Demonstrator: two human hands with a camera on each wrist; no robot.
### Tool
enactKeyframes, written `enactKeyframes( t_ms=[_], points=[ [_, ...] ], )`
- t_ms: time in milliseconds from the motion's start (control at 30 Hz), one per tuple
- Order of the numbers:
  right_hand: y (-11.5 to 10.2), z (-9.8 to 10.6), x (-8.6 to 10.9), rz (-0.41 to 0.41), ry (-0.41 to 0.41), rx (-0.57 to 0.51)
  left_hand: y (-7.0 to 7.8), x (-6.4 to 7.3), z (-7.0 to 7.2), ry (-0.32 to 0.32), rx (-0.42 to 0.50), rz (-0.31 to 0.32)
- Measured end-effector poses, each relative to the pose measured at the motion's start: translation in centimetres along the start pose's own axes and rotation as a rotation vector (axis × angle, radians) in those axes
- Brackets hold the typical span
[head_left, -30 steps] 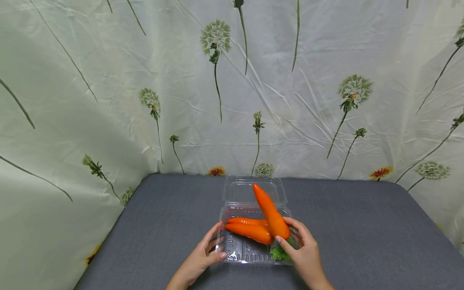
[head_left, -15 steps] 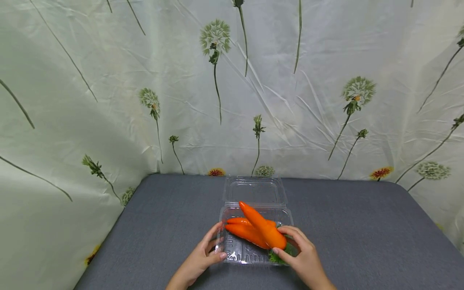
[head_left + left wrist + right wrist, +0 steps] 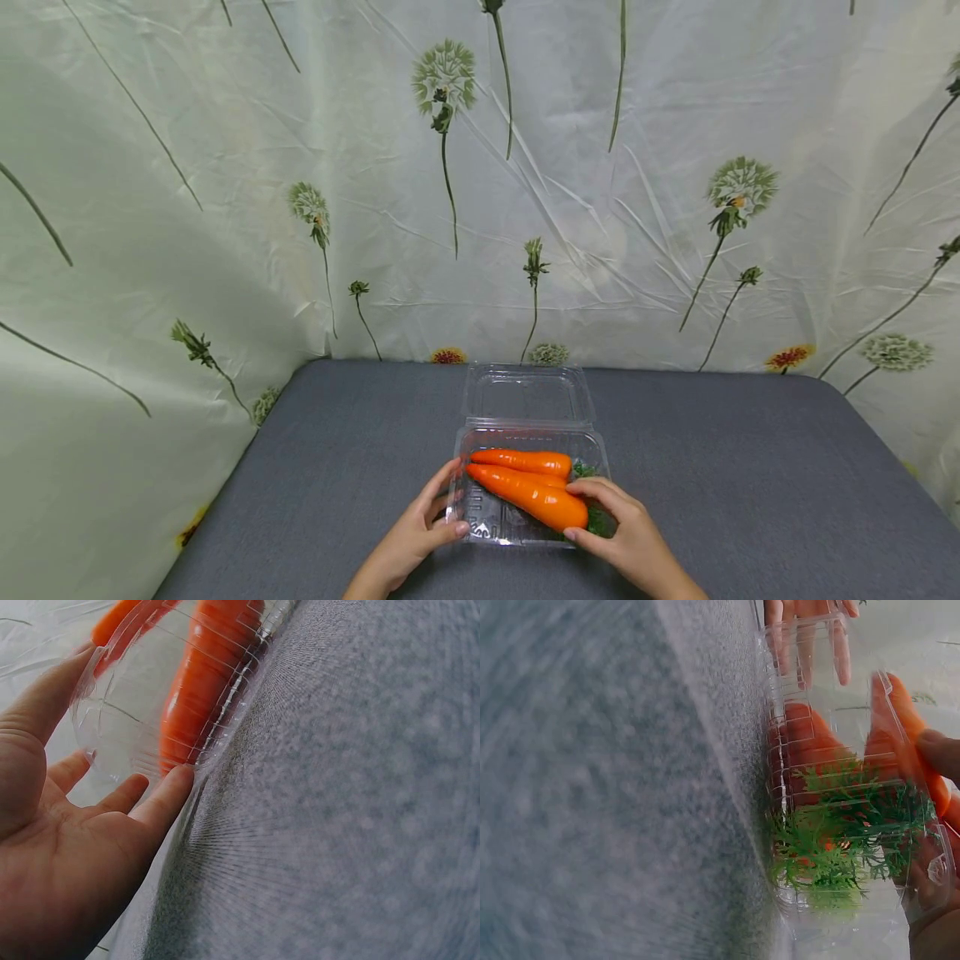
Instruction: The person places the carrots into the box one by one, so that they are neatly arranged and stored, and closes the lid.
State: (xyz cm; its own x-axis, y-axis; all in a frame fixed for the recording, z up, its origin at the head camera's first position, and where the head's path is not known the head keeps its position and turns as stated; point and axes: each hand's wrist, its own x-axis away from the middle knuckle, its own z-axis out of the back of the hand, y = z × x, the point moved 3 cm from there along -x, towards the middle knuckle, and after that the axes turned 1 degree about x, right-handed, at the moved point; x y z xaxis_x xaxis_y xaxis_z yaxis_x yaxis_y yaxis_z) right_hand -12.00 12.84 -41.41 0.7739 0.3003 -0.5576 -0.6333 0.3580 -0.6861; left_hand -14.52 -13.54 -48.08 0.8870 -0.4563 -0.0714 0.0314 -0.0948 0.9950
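Front carrot, thick end pinched between right fingers; left fingers splayed, touching clear box

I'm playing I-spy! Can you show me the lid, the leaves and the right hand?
Lid [image 3: 528,395]: head view, on its clear flat middle.
Leaves [image 3: 817,821]: right wrist view, on the feathery green part.
Right hand [image 3: 634,533]: head view, on its back.

Gray cloth-topped table, rounded at far end, pale creased flower-print drape behind and along left, shiny.
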Motion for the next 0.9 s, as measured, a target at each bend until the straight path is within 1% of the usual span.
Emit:
enactKeyframes(
  t_ms=[167,300,400,467,667,767,900],
  points=[
    [0.2,-0.1,-0.1,0.034,-0.042,0.035,0.0,0.0,0.0,0.001,0.003,0.019],
    [1.6,-0.5,0.4,0.025,-0.083,0.082,0.0,-0.1,0.0,0.003,0.009,0.033],
    [2.8,-0.9,0.8,0.04,-0.105,0.117,0.0,-0.1,0.1,0.008,0.015,0.047],
    [3.2,-1.0,0.9,0.041,-0.126,0.135,0.0,-0.1,0.1,0.011,0.016,0.053],
    [3.3,-1.2,0.9,0.036,-0.193,0.145,0.0,0.0,0.1,0.024,0.006,0.072],
    [3.2,-1.2,0.9,0.024,-0.228,0.156,0.0,0.0,0.1,0.032,0.003,0.081],
    [3.0,-1.2,0.9,-0.001,-0.262,0.162,0.0,0.0,0.1,0.032,0.01,0.078]
  ],
)
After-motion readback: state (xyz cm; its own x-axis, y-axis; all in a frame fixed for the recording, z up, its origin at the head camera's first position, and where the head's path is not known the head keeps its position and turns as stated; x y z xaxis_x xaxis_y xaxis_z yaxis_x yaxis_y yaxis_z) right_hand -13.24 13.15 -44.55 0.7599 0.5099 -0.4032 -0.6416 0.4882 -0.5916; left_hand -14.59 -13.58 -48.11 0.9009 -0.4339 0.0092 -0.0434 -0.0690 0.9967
